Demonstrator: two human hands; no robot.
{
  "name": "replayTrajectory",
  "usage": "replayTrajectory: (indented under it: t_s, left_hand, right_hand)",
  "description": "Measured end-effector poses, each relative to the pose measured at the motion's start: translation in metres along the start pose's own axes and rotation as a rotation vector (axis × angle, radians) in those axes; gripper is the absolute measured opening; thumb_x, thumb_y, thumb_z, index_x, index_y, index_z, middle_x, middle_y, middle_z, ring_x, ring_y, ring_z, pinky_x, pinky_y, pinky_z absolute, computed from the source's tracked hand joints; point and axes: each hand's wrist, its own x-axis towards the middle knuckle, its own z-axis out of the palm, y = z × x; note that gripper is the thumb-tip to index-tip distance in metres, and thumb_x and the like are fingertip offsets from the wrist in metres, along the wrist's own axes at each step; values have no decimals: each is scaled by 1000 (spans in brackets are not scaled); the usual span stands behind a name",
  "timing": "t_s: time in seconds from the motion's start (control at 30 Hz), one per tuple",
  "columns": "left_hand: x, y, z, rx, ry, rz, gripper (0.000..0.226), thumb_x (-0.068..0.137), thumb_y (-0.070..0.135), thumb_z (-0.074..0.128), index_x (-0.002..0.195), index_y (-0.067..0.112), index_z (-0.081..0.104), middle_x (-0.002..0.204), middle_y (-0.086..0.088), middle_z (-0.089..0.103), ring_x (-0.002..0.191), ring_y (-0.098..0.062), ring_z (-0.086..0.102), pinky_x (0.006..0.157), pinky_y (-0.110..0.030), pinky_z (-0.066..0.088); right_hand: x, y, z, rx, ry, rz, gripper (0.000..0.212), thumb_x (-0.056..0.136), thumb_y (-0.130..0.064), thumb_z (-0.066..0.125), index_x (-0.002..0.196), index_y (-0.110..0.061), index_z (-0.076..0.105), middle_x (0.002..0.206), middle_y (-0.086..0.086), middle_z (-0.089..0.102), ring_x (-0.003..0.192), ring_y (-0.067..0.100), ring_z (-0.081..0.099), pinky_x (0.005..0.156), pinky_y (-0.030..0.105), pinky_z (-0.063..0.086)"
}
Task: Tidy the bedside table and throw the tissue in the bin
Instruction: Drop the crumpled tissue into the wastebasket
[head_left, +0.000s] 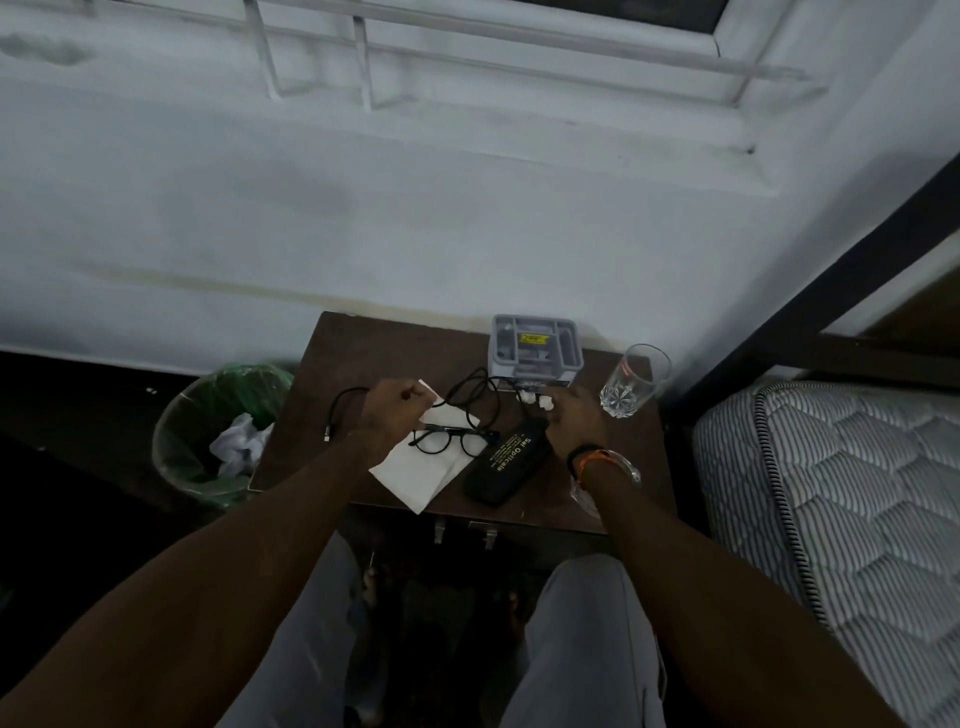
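Bedside table (322, 364), tissue (421, 475) between hands (387, 415)

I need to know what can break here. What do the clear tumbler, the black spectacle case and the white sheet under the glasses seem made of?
The clear cut-pattern tumbler looks like glass: transparent, with a faceted, glinting base. The black oblong spectacle case seems matt leatherette or plastic with printed lettering; I cannot tell which. The flat white sheet looks like soft, matt tissue paper.
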Motion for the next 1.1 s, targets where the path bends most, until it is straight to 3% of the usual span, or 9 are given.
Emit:
replayTrajectory:
  t_s: [0.13, 0.27, 0.4, 0.53, 0.7, 0.93, 1.1]
  left_hand:
    - [8, -10, -6, -27, 23, -52, 9, 88, 13, 69, 86, 6, 74, 87, -11, 71, 70, -19, 69, 70, -38, 63]
    - [12, -9, -11, -36, 27, -39, 10, 88, 10, 69, 89, 2, 73, 89, -12, 69, 73, -18, 66, 56, -22, 58]
    - [17, -11, -12, -26, 30, -52, 11, 88, 12, 69, 92, 2, 74, 93, -8, 70, 72, -19, 68, 56, -22, 58]
    - [15, -13, -9, -65, 22, -52, 10, 89, 8, 69, 92, -1, 73, 88, -11, 69, 75, -18, 65, 51, -16, 54]
    - [12, -15, -14, -106, 5, -76, 5, 85, 2, 71, 90, 0, 72, 85, -8, 69, 76, -16, 67, 55, -18, 56]
    - [7, -9, -27, -144, 45, -123, 7, 85, -2, 69, 79, 2, 69, 82, -7, 67, 77, -16, 65, 57, -21, 58]
    - [0, 0, -41, -169, 81, -113, 11, 82, -3, 69, 74, 5, 69, 81, -11, 68, 72, -17, 65, 54, -20, 57]
  right_hand:
    - [19, 3, 2, -94, -105, -159, 70, 77, 8, 54, 138, -25, 55, 138, 13, 52, 125, 39, 46, 107, 46, 40]
    - [30, 5, -2, -135, -157, -228, 65, 80, 9, 52, 138, -21, 56, 142, 13, 54, 129, 37, 47, 108, 40, 39]
    - [35, 8, -2, -201, -211, -286, 55, 91, 3, 50, 140, -21, 54, 141, 13, 52, 127, 38, 47, 103, 42, 43]
    - [40, 6, -5, -257, -215, -179, 33, 88, -7, 61, 121, -4, 62, 126, 16, 60, 119, 37, 56, 98, 42, 47]
    - [35, 12, -9, -239, -140, -139, 24, 87, -10, 63, 107, -15, 76, 113, 12, 71, 107, 33, 65, 93, 39, 53]
    - [21, 7, -20, 67, 66, 87, 11, 79, -12, 66, 82, -10, 77, 90, 11, 75, 91, 33, 68, 83, 39, 56]
    - [11, -15, -31, 278, 100, 117, 8, 75, -18, 72, 69, -15, 68, 71, -1, 66, 77, 22, 65, 68, 25, 45]
